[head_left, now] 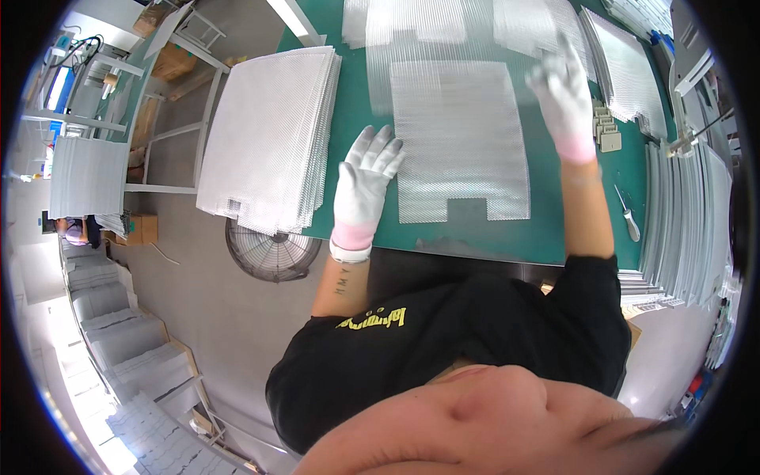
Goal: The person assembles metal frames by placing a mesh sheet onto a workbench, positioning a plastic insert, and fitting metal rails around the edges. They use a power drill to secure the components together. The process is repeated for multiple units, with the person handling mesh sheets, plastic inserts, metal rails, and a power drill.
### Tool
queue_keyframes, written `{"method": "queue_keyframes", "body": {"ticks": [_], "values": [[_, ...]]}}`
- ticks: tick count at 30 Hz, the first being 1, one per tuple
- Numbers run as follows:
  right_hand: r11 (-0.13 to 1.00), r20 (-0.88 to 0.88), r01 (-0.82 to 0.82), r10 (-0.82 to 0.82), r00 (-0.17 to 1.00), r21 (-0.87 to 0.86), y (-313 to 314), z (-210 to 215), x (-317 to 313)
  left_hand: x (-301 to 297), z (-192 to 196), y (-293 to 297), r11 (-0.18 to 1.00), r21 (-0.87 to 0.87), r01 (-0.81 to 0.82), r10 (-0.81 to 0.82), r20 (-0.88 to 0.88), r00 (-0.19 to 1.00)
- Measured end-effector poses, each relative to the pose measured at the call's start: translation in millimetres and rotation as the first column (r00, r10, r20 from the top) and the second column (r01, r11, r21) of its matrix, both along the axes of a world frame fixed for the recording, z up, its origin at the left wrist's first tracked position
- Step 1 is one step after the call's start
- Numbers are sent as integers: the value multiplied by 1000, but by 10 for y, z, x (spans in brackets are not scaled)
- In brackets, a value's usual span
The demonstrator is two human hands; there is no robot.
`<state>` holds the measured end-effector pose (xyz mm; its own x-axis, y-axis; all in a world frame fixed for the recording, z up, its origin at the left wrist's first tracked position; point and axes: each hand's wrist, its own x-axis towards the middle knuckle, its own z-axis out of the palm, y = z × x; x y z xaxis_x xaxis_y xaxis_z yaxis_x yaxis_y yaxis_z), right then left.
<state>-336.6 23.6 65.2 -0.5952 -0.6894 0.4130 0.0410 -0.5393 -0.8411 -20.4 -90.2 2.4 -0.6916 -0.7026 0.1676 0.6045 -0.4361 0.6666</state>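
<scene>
A silvery mesh sheet [459,142] with a notch in its near edge lies on the green table [475,241] in front of me. My left hand [364,190], in a white glove with a pink cuff, has its fingers stretched out at the sheet's left edge and holds nothing that I can see. Beyond the sheet's right edge is my gloved right hand [564,103], smeared by motion, so its grip is unclear. Behind the near sheet, another mesh sheet [380,75] looks blurred and see-through.
A thick stack of mesh sheets [265,134] stands at the left, above a round floor fan [273,249]. On the table's right are small beige pieces [608,138], a screwdriver-like tool [630,222] and another mesh stack [625,71]. Long panels [681,214] line the far right.
</scene>
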Motion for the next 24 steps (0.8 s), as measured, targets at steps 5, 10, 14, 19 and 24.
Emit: {"method": "queue_keyframes", "body": {"ticks": [5, 10, 14, 19, 24], "values": [[924, -104, 51, -12, 994, 379, 1023, -405, 512, 21, 281, 197, 973, -228, 22, 118, 582, 805], [743, -461, 353, -68, 885, 569, 1322, -486, 868, -69, 257, 603, 662, -748, 44, 648, 600, 468], [692, -591, 443, -30, 806, 570, 1296, -543, 953, -68, 64, 586, 502, -853, 141, 772, 516, 372], [652, -646, 503, -25, 763, 568, 1258, -595, 941, -119, 3, 518, 510, -827, 236, 759, 562, 330], [628, -641, 501, -4, 768, 596, 1246, -668, 930, -126, -82, 461, 524, -795, 304, 750, 601, 276]]}}
